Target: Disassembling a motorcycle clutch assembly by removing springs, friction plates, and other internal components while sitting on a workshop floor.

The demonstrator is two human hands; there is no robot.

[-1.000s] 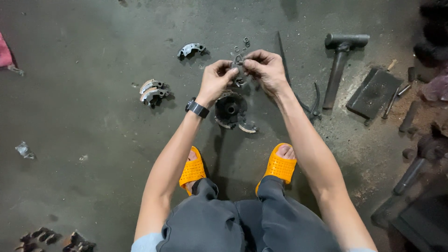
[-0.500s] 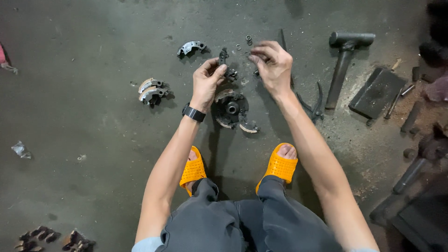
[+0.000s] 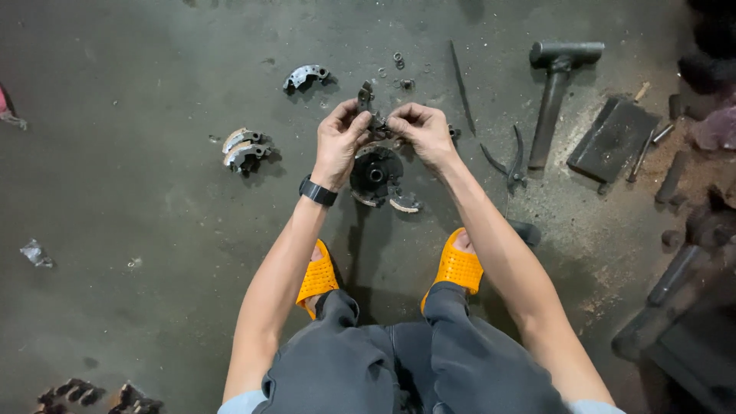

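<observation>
Item one: I am holding a small dark metal part (image 3: pixel 373 116) up between both hands, just above the round hub assembly (image 3: pixel 376 175) that is sitting on the concrete floor (image 3: pixel 138 199). My left hand (image 3: pixel 340 140) is pinching the part from its left side, a black wristband (image 3: pixel 317 191) on that wrist; my right hand (image 3: pixel 420 132) is pinching it from the right, fingers curled tight.

Item two, loose on the floor: curved brake shoes (image 3: pixel 244 149) lying well to the left, a single curved shoe (image 3: pixel 305 76) farther up, small washers (image 3: pixel 399 60) near the top.

Item three, to the right: a hammer (image 3: pixel 553 86), pliers (image 3: pixel 512 159), a thin rod (image 3: pixel 461 86), a flat dark block (image 3: pixel 615 138).

I am seeing no bin or tray; everything is lying bare on the floor. Orange sandals (image 3: pixel 458 267) are planted below the hub.
</observation>
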